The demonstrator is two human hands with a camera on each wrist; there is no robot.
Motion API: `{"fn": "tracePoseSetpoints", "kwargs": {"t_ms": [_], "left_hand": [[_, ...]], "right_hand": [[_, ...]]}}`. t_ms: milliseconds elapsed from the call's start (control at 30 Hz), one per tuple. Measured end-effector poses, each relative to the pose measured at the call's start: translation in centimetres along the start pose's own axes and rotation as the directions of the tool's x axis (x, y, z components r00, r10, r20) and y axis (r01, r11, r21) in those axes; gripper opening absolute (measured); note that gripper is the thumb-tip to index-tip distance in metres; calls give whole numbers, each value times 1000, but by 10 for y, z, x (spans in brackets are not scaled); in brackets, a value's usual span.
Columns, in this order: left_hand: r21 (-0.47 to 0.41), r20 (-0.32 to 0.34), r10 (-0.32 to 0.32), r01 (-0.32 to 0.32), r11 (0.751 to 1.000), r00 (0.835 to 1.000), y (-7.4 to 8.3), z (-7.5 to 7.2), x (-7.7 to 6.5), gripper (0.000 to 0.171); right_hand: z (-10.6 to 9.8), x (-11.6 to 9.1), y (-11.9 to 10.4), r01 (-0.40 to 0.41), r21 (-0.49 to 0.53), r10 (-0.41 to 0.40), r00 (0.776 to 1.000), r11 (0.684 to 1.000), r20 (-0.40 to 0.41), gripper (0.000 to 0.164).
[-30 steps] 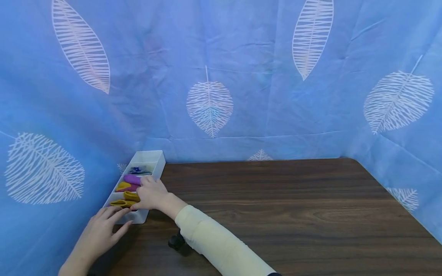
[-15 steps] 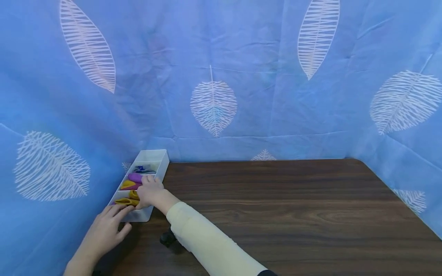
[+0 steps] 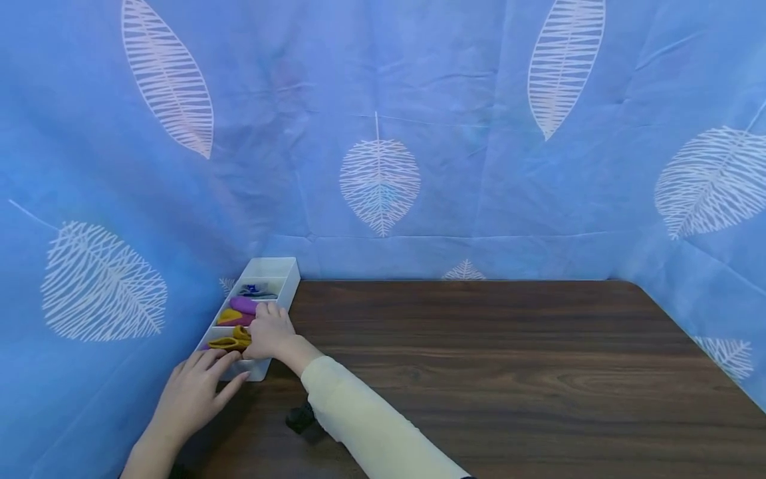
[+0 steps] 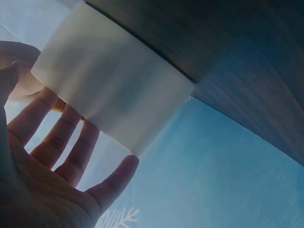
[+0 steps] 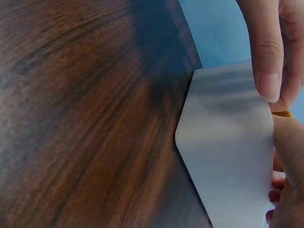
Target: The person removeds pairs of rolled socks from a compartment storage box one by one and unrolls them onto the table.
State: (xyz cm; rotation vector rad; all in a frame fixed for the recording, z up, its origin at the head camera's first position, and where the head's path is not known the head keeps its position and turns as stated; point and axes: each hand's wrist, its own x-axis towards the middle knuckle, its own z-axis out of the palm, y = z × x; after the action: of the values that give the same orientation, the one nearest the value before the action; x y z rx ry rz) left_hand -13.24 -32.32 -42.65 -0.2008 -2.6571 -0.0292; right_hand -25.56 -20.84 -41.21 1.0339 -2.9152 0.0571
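A white divided box (image 3: 257,370) stands at the table's far left, holding cloth-like bundles. Mustard-yellow folded pieces (image 3: 224,343) lie in a near compartment. Behind them are a yellow-and-maroon bundle (image 3: 230,318) and a purple roll (image 3: 243,305). My left hand (image 3: 194,396) reaches over the near end with fingers spread and thumb out; in the left wrist view its fingertips (image 4: 128,164) meet the box's rim. My right hand (image 3: 272,336) bends over the right wall beside the yellow pieces, its fingertips hidden inside; I cannot tell whether it grips anything.
Small blue-and-grey items (image 3: 257,291) lie in a farther compartment of the box. A blue leaf-print cloth (image 3: 383,186) hangs behind and along the sides of the dark wooden table (image 3: 479,372). A black wrist device (image 3: 300,418) shows under the right forearm.
The head view has turned left, so everything sits farther right in the picture. My left thumb has stretched outward from its bent pose. Both hands remain at the box.
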Motion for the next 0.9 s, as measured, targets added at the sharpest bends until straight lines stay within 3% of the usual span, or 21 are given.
{"fn": "tracePoseSetpoints", "kwargs": {"t_ms": [267, 667, 900], "left_hand": [[-3, -9, -12, 12, 1000, 1000, 1, 1, 3, 44], [-16, -86, 37, -38, 999, 996, 1, 3, 0, 42], [13, -116, 75, -74, 997, 990, 1, 6, 2, 41]], "right_hand": [[-4, -7, 7, 26, 6, -25, 997, 1000, -78, 39], [-16, -8, 10, 23, -19, -25, 990, 1000, -138, 38], [-24, -10, 18, 0, 41, 7, 987, 999, -162, 41]]}}
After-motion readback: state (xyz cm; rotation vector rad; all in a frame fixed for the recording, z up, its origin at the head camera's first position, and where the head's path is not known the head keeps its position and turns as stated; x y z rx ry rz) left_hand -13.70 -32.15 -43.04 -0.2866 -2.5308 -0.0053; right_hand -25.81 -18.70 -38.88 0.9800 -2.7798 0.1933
